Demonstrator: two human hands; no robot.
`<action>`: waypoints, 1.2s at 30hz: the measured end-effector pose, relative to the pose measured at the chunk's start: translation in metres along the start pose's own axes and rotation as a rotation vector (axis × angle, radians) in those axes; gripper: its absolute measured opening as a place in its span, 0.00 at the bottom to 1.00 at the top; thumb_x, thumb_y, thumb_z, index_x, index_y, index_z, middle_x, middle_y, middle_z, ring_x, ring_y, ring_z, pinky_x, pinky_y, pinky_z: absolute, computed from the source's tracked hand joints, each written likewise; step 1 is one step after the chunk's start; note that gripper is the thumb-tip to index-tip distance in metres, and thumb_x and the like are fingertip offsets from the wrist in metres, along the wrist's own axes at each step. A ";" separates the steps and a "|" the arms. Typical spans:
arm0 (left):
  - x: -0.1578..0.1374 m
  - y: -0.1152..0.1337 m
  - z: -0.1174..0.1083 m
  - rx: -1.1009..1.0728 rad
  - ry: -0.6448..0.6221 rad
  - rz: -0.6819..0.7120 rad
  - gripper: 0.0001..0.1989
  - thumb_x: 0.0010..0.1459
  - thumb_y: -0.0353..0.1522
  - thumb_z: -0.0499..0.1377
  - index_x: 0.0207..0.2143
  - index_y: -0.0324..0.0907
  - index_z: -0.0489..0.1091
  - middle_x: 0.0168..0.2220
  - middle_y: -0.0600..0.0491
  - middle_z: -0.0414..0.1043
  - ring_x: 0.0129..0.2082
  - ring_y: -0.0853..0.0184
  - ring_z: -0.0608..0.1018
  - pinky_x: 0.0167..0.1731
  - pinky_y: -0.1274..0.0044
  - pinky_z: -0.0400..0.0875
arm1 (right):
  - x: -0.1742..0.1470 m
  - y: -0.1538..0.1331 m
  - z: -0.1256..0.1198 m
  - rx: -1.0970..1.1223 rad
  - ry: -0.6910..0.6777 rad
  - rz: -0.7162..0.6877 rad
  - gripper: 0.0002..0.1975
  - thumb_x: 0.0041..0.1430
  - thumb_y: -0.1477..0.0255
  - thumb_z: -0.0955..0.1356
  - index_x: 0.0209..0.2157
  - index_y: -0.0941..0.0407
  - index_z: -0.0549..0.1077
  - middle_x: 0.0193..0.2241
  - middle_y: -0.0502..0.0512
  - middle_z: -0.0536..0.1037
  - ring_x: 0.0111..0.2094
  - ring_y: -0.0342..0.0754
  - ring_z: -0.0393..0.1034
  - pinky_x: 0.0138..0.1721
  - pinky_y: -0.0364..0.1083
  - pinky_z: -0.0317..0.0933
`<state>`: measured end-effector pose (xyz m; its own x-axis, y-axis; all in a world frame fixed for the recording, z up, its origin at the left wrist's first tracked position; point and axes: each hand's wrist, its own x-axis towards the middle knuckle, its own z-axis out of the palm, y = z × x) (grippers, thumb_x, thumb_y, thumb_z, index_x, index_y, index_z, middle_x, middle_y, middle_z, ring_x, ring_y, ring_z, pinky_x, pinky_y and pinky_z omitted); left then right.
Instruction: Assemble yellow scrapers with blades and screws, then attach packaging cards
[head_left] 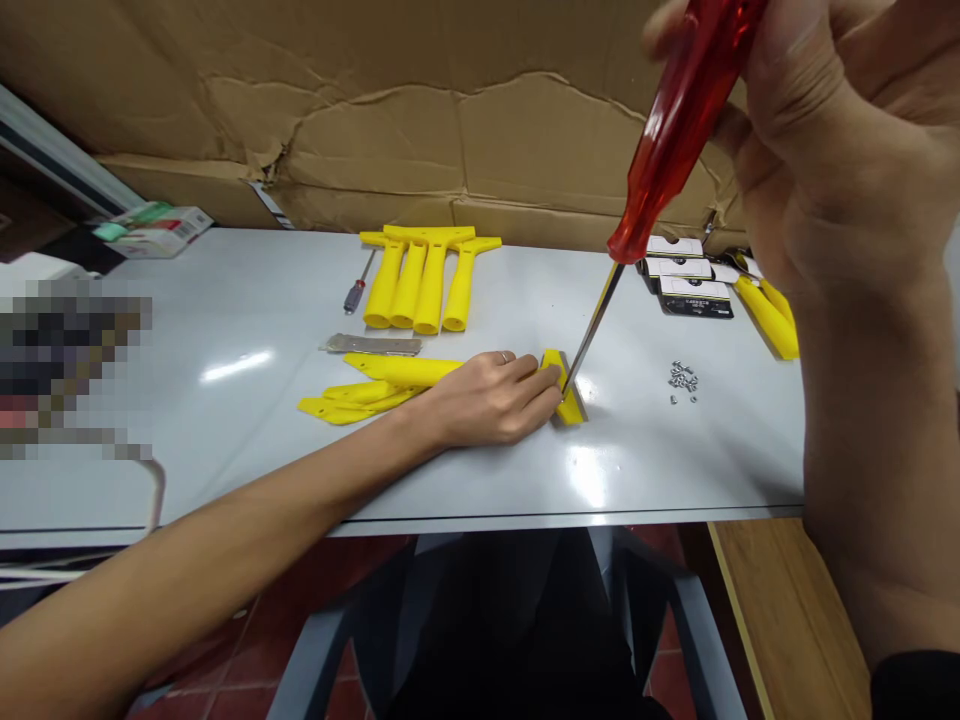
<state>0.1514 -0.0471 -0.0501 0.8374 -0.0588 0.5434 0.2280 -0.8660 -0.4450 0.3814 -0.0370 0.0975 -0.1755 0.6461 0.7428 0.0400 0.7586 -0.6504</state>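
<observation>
In my right hand (pixel 847 140), high at the right, is a large screwdriver (pixel 675 130) with a clear red handle. Its shaft slants down, and the tip meets a yellow scraper head (pixel 568 402) lying on the table. A thin metal strip shows along the scraper's right edge. My left hand (pixel 499 400) presses its fingers around the scraper, covering the part to the left. Beside that wrist lie several flat yellow plastic pieces (pixel 352 402). Right of the scraper sits a loose pile of small screws (pixel 682 377).
Several yellow T-shaped scraper handles (pixel 429 290) stand at the back, next to a small screwdriver (pixel 356 292). A wrapped grey strip (pixel 373 345) lies nearer. Black-and-white packages (pixel 694 292) and a yellow handle (pixel 766 316) are at the right. Cardboard (pixel 375 140) lines the rear.
</observation>
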 end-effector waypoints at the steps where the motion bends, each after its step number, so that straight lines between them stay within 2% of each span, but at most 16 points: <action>1: 0.000 0.000 0.000 -0.006 -0.002 0.000 0.08 0.68 0.28 0.58 0.33 0.37 0.71 0.37 0.47 0.80 0.32 0.65 0.79 0.25 0.74 0.71 | 0.001 -0.001 0.001 -0.005 0.002 -0.009 0.33 0.50 0.41 0.71 0.43 0.54 0.67 0.37 0.41 0.73 0.46 0.42 0.81 0.30 0.29 0.71; 5: -0.001 0.000 0.000 -0.020 -0.013 -0.007 0.07 0.68 0.27 0.58 0.35 0.37 0.72 0.37 0.47 0.80 0.31 0.65 0.78 0.25 0.74 0.70 | 0.007 0.003 0.002 -0.020 0.017 -0.108 0.31 0.52 0.41 0.68 0.43 0.53 0.68 0.35 0.38 0.73 0.40 0.38 0.81 0.33 0.31 0.72; 8: -0.001 0.000 0.000 -0.017 -0.017 -0.007 0.06 0.69 0.27 0.57 0.36 0.37 0.72 0.37 0.47 0.80 0.31 0.65 0.79 0.25 0.74 0.71 | 0.008 0.007 0.003 0.013 0.037 -0.225 0.25 0.51 0.50 0.74 0.42 0.53 0.68 0.35 0.35 0.75 0.33 0.34 0.78 0.38 0.39 0.76; 11: -0.001 0.000 0.000 -0.003 -0.028 -0.007 0.07 0.69 0.28 0.57 0.36 0.38 0.72 0.38 0.48 0.80 0.32 0.66 0.79 0.25 0.74 0.71 | 0.007 0.009 0.004 0.061 0.050 -0.255 0.22 0.48 0.58 0.79 0.39 0.51 0.71 0.34 0.33 0.76 0.29 0.32 0.73 0.33 0.39 0.75; 13: -0.001 0.000 0.000 0.006 -0.033 -0.007 0.08 0.69 0.29 0.57 0.36 0.39 0.72 0.38 0.49 0.80 0.32 0.66 0.78 0.26 0.74 0.72 | 0.005 0.008 0.004 0.040 0.031 -0.255 0.18 0.51 0.59 0.79 0.37 0.52 0.74 0.32 0.38 0.75 0.28 0.32 0.71 0.30 0.37 0.72; 16: -0.001 0.000 0.001 0.000 -0.019 -0.009 0.07 0.69 0.29 0.58 0.35 0.38 0.72 0.36 0.49 0.80 0.32 0.66 0.79 0.26 0.75 0.72 | 0.001 0.005 0.001 -0.008 -0.038 -0.190 0.12 0.60 0.61 0.75 0.39 0.55 0.77 0.33 0.46 0.77 0.32 0.36 0.74 0.29 0.38 0.72; 19: 0.000 0.000 0.001 -0.007 -0.015 -0.011 0.08 0.68 0.28 0.58 0.33 0.38 0.71 0.35 0.50 0.79 0.32 0.66 0.79 0.26 0.75 0.73 | 0.000 0.002 -0.001 0.053 -0.107 -0.127 0.11 0.60 0.68 0.74 0.43 0.54 0.78 0.39 0.47 0.80 0.44 0.46 0.80 0.33 0.43 0.78; 21: -0.001 0.000 0.002 -0.019 -0.033 -0.026 0.09 0.69 0.28 0.56 0.33 0.40 0.70 0.36 0.51 0.79 0.32 0.67 0.79 0.27 0.75 0.73 | 0.002 0.004 -0.003 0.081 -0.124 -0.151 0.12 0.58 0.71 0.74 0.45 0.54 0.78 0.41 0.46 0.80 0.46 0.49 0.80 0.36 0.47 0.80; 24: -0.002 0.000 0.003 -0.077 -0.044 -0.061 0.09 0.70 0.29 0.55 0.34 0.40 0.70 0.37 0.50 0.80 0.33 0.67 0.79 0.29 0.76 0.73 | 0.006 0.009 -0.006 0.021 -0.155 -0.196 0.13 0.57 0.70 0.74 0.45 0.54 0.79 0.43 0.46 0.80 0.39 0.48 0.81 0.34 0.49 0.80; 28: -0.004 0.001 0.005 -0.166 -0.001 -0.096 0.08 0.70 0.29 0.56 0.36 0.39 0.71 0.38 0.49 0.80 0.34 0.66 0.80 0.31 0.75 0.74 | 0.005 0.005 -0.005 -0.105 -0.064 -0.237 0.12 0.58 0.68 0.74 0.44 0.54 0.80 0.37 0.46 0.80 0.35 0.44 0.79 0.32 0.43 0.77; 33: -0.002 0.001 0.003 -0.117 -0.017 -0.074 0.09 0.70 0.28 0.55 0.35 0.39 0.71 0.38 0.48 0.80 0.34 0.66 0.79 0.30 0.76 0.74 | -0.005 -0.020 0.002 -0.420 -0.002 -0.072 0.16 0.65 0.66 0.69 0.52 0.57 0.77 0.37 0.47 0.76 0.38 0.38 0.77 0.41 0.38 0.77; 36: -0.001 0.001 0.001 -0.050 -0.028 -0.040 0.09 0.69 0.28 0.56 0.33 0.39 0.71 0.37 0.48 0.80 0.33 0.66 0.79 0.29 0.75 0.74 | -0.007 -0.026 0.003 -0.402 -0.073 -0.073 0.20 0.67 0.66 0.67 0.56 0.61 0.73 0.43 0.48 0.76 0.44 0.40 0.78 0.46 0.41 0.79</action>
<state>0.1515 -0.0467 -0.0519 0.8416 -0.0101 0.5401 0.2374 -0.8911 -0.3867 0.3783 -0.0610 0.1089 -0.2610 0.5927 0.7620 0.4037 0.7840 -0.4715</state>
